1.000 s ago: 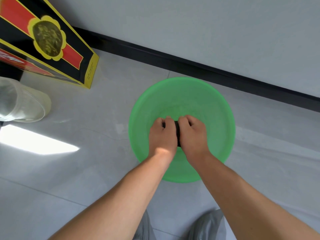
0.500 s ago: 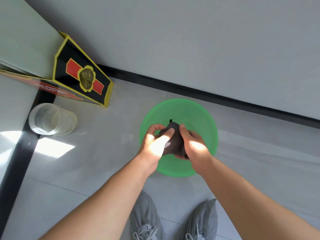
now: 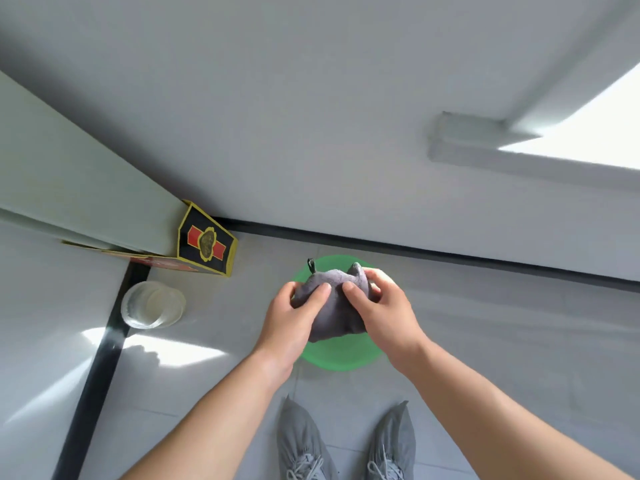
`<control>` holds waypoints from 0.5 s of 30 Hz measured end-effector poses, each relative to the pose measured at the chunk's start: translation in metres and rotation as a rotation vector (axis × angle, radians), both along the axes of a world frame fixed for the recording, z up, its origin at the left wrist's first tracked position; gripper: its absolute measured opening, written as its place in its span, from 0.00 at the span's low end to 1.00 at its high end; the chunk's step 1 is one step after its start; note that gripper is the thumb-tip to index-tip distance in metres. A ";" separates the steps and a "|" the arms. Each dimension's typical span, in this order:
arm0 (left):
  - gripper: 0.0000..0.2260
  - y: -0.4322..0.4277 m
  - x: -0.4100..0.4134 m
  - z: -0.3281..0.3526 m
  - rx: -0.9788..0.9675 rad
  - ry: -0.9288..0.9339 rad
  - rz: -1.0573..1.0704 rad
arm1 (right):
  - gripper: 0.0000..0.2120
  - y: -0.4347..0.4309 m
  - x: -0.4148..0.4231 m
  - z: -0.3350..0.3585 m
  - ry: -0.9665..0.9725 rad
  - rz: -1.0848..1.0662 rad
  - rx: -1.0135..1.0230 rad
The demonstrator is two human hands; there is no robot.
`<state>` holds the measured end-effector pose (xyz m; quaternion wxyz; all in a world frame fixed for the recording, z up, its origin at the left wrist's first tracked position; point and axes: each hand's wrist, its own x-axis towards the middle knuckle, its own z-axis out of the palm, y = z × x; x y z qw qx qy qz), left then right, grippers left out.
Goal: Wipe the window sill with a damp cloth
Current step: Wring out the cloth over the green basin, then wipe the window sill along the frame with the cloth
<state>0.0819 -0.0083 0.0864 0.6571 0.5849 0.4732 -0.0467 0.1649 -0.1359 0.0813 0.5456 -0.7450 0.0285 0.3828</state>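
A bunched grey cloth (image 3: 334,306) with a small black loop at its top is held between both hands, high above a green basin (image 3: 341,356) that stands on the floor. My left hand (image 3: 289,322) grips its left side with the thumb on top. My right hand (image 3: 388,313) grips its right side, fingers wrapped round the edge. The white window sill (image 3: 519,150) juts from the wall at the upper right, brightly lit along its right part. The hands and cloth cover most of the basin.
A black, red and yellow box (image 3: 206,242) leans at the wall corner on the left. A clear plastic container (image 3: 152,304) stands on the floor beside it. A black floor strip (image 3: 100,375) runs down the left. My two grey shoes (image 3: 346,445) stand below the basin.
Both hands have lifted the cloth up out of the basin and spread slightly on it. The view has risen and tilted up, bringing the window sill into sight.
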 end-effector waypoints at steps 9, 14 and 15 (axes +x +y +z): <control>0.14 -0.033 0.036 0.181 -0.070 -0.104 -0.116 | 0.06 -0.049 0.024 0.194 0.064 -0.126 0.112; 0.13 -0.085 0.101 0.231 -0.105 -0.171 -0.215 | 0.09 -0.112 0.074 0.255 -0.033 -0.228 0.141; 0.13 -0.101 0.117 0.236 -0.119 -0.165 -0.226 | 0.09 -0.127 0.088 0.263 -0.052 -0.244 0.130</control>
